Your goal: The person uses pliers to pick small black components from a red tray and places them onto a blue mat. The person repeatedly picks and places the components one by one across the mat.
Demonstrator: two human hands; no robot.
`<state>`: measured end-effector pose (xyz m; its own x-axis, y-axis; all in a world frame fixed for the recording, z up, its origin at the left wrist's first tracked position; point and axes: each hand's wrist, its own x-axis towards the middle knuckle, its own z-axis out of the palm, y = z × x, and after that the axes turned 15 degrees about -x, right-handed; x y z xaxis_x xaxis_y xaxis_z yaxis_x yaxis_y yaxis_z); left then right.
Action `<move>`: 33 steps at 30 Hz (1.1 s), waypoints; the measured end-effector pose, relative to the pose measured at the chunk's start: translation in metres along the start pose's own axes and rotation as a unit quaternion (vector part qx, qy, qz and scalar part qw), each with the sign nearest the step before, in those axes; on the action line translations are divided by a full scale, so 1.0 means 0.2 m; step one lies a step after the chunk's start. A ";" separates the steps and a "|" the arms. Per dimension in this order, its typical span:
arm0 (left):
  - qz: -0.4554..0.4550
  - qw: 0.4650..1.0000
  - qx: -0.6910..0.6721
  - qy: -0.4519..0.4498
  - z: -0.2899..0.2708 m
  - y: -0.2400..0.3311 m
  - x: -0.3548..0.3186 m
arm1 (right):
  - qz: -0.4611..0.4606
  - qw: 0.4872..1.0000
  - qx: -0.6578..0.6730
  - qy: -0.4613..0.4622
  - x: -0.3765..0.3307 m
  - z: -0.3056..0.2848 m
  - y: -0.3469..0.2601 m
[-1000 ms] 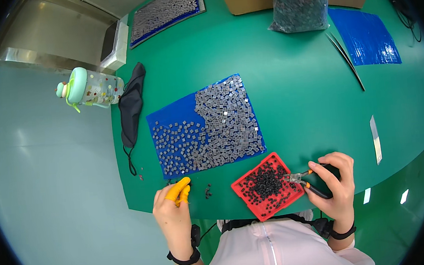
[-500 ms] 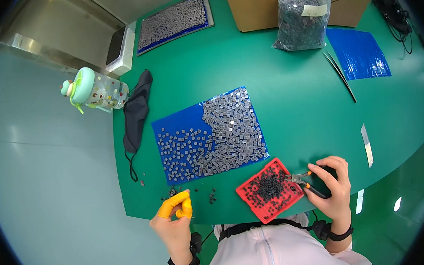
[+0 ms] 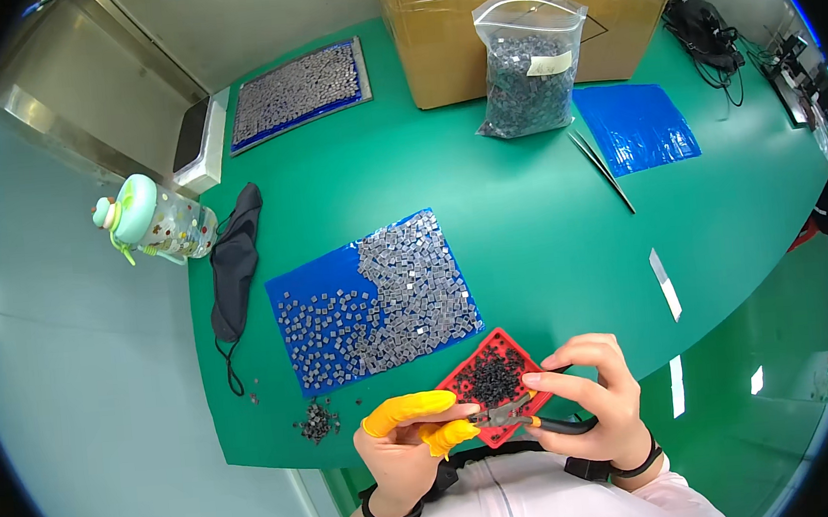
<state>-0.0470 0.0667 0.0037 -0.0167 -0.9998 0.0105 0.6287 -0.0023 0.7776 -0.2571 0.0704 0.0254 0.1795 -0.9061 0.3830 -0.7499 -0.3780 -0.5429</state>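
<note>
My right hand (image 3: 590,395) grips small black-handled pliers (image 3: 529,417) whose jaws point left over the near edge of a red tray (image 3: 523,352) of small dark parts. My left hand (image 3: 409,444), with yellow finger cots on thumb and forefinger, pinches a tiny part right at the plier jaws. Both hands meet just in front of my chest. Beyond them lies a blue mat (image 3: 309,286) covered with several small grey square parts.
A little pile of dark parts (image 3: 315,424) sits left of my left hand. A black face mask (image 3: 234,263) and a green bottle (image 3: 154,225) lie at the left. Farther off are a bag of parts (image 3: 525,65), a cardboard box (image 3: 435,33), another blue mat (image 3: 637,124) and a filled tray (image 3: 299,93).
My left hand moved right from beside the dark pile to meet the pliers. The view shifted, so the table appears farther up.
</note>
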 end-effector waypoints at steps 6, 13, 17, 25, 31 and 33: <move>0.067 0.997 0.031 -0.024 -0.01 0.01 -0.02 | 0.001 1.000 -0.014 -0.005 0.00 0.01 -0.02; 0.068 0.994 0.056 -0.058 -0.03 0.04 -0.02 | -0.013 0.999 -0.030 -0.001 0.00 0.00 -0.03; 0.044 0.993 0.087 -0.060 -0.02 0.05 0.01 | -0.024 0.999 -0.041 0.012 -0.01 0.00 -0.02; 0.060 0.979 0.125 -0.151 -0.07 -0.02 0.04 | -0.026 0.999 -0.040 0.017 -0.01 0.01 -0.01; 0.115 0.937 0.240 -0.227 -0.05 -0.01 0.06 | -0.042 0.999 -0.031 0.002 -0.01 0.01 0.00; 0.116 0.928 0.253 -0.249 -0.05 0.00 0.06 | -0.041 0.999 -0.029 -0.005 -0.01 0.00 -0.01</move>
<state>-0.0391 0.0537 -0.0029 -0.3620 -0.8393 0.4056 0.2170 0.3473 0.9123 -0.2565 0.0727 0.0254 0.2478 -0.8744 0.4172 -0.7675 -0.4399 -0.4663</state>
